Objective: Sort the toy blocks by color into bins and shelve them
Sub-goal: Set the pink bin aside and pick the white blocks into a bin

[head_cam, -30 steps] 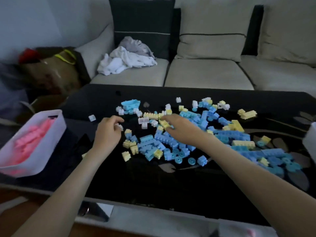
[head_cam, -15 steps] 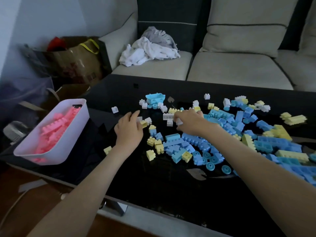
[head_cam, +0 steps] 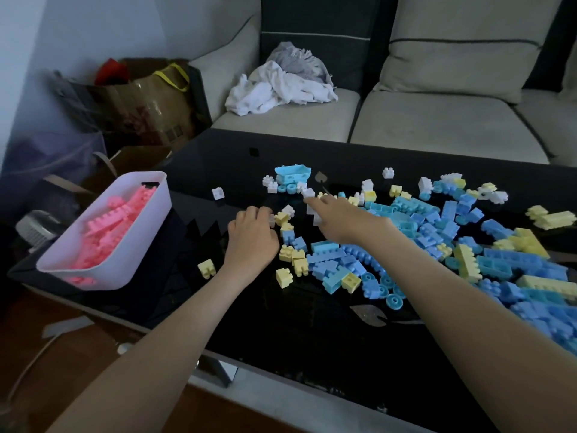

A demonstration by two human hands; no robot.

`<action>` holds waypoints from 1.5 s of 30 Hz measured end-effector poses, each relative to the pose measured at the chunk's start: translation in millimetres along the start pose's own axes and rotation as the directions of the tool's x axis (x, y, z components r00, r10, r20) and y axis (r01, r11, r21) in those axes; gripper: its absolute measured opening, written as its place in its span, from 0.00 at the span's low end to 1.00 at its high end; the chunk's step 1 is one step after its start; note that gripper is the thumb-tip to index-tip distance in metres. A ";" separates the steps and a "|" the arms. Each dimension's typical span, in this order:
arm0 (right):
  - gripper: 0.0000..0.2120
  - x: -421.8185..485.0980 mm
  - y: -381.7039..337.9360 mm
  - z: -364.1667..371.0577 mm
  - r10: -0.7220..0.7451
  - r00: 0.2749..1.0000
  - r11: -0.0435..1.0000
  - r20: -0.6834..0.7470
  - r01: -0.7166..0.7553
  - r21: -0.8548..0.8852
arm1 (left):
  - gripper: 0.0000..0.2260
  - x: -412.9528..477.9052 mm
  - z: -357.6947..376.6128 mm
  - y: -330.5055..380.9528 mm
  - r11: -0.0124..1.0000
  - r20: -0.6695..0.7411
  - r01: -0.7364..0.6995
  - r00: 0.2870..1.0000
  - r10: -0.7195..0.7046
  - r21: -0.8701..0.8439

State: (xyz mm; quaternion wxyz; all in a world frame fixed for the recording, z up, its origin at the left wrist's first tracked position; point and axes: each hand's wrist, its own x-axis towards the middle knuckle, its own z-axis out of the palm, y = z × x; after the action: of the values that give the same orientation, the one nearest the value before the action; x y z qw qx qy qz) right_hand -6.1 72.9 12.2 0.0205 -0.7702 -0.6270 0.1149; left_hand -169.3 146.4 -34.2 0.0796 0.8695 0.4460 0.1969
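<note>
Toy blocks (head_cam: 327,254) on bench (head_cam: 296,339) | left hand (head_cam: 253,237) grip: curled round white piece (head_cam: 271,219) | right hand (head_cam: 343,220) grip: pinching white block (head_cam: 313,214)

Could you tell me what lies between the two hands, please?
Head view: between the left hand and right hand lie a white block, yellow block and blue block.

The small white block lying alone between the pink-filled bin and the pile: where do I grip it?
Pinch the small white plastic block across its flat left and right faces, from above. It lies apart from the blue and yellow pile on the black glass table, so both sides look free. The left hand is nearer.
</note>
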 end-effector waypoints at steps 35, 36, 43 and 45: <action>0.14 -177.2 81.0 -42.0 0.296 0.771 0.888 -0.565 -0.005 0.459 | 0.16 -42.1 -20.0 247.1 0.083 0.440 0.433 0.869 0.228 -0.898; 0.14 -190.5 91.1 -40.9 0.326 0.763 0.878 -0.558 -0.025 0.479 | 0.17 -46.5 -11.6 262.3 0.095 0.457 0.448 0.855 0.247 -0.889; 0.13 -286.3 155.8 -48.2 0.515 0.706 0.786 -0.486 -0.162 0.596 | 0.17 -86.5 14.3 365.4 0.243 0.433 0.358 0.767 0.473 -0.901; 0.13 -310.5 171.2 -50.3 0.552 0.678 0.778 -0.486 -0.208 0.593 | 0.15 -95.9 16.0 386.3 0.273 0.405 0.302 0.746 0.528 -0.913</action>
State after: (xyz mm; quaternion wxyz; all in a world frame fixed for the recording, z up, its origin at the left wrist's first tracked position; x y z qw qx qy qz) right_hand 110.5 -259.3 78.1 0.4010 -0.8468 -0.3494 0.0042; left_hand 74.5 -158.1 46.6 0.7163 0.6804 0.1065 0.1123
